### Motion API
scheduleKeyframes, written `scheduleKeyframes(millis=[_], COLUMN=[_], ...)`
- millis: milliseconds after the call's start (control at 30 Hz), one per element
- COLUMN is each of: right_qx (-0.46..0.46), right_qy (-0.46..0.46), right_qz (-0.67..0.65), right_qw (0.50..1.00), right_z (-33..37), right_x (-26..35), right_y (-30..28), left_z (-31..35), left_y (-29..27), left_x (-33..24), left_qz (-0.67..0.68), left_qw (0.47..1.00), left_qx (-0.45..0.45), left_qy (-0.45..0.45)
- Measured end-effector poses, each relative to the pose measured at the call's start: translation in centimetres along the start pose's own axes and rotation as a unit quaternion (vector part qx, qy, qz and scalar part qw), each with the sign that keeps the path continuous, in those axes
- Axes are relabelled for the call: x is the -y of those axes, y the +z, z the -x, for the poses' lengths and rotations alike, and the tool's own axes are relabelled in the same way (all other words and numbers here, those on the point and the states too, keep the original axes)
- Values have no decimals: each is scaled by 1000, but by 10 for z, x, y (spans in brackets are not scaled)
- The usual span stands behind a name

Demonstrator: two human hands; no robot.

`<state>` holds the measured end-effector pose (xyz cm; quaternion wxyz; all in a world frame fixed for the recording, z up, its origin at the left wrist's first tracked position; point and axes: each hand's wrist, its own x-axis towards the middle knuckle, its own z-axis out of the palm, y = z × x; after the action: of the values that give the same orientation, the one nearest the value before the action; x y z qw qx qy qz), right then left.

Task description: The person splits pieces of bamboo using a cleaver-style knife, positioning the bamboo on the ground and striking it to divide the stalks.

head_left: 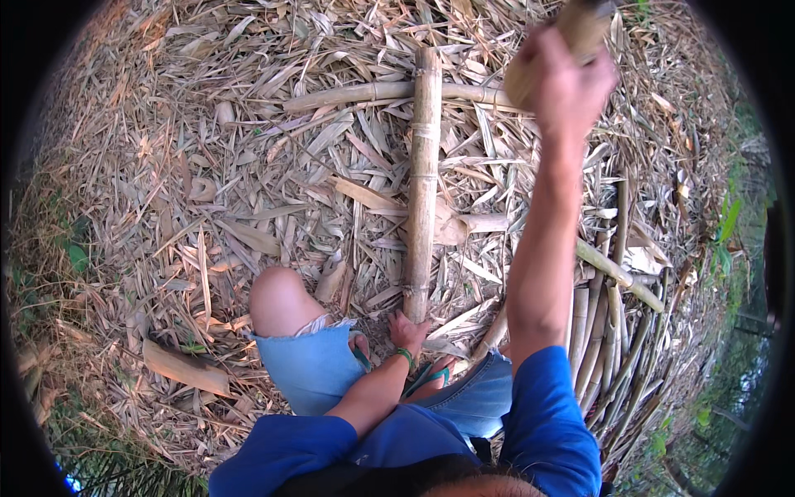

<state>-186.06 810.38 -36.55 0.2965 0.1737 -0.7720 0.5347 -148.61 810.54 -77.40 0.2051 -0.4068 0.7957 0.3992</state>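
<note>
A straight, dry bamboo pole (423, 178) lies lengthwise before me, its far part resting across a thinner, curved bamboo pole (352, 97) on the ground. My left hand (407, 333), with a green band at the wrist, is closed round the near end of the straight pole, between my feet. At the upper right my right hand (571, 87) is raised, arm stretched out, its fingers wrapped round a thick wooden handle (583, 31). The handle is smeared by motion. Something dark sits at its upper end, cut off by the picture's edge, so the tool's kind cannot be made out.
Dry bamboo leaves and husks cover the ground. Several cut bamboo poles (598, 331) are heaped to my right, with a greenish pole (617, 273) slanting over them. A short bamboo piece (484, 223) lies right of the straight pole. A broad brown husk (184, 369) is at my left.
</note>
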Motion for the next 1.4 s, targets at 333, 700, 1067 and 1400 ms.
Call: scheduleKeyframes(millis=[333, 700, 1067, 1400], right_qx=[235, 431, 330, 123], right_qy=[439, 218, 479, 368], right_qz=[131, 174, 27, 293], right_qw=[857, 858, 813, 874], right_z=[168, 168, 122, 185], right_x=[-273, -263, -240, -222], right_y=[64, 55, 56, 86], left_z=[16, -4, -15, -24], left_y=[18, 3, -7, -3], left_x=[-1, 9, 4, 20], left_qz=[-16, -9, -5, -16], left_qw=[999, 998, 996, 986], left_qx=[10, 24, 40, 149], left_qy=[37, 62, 79, 78])
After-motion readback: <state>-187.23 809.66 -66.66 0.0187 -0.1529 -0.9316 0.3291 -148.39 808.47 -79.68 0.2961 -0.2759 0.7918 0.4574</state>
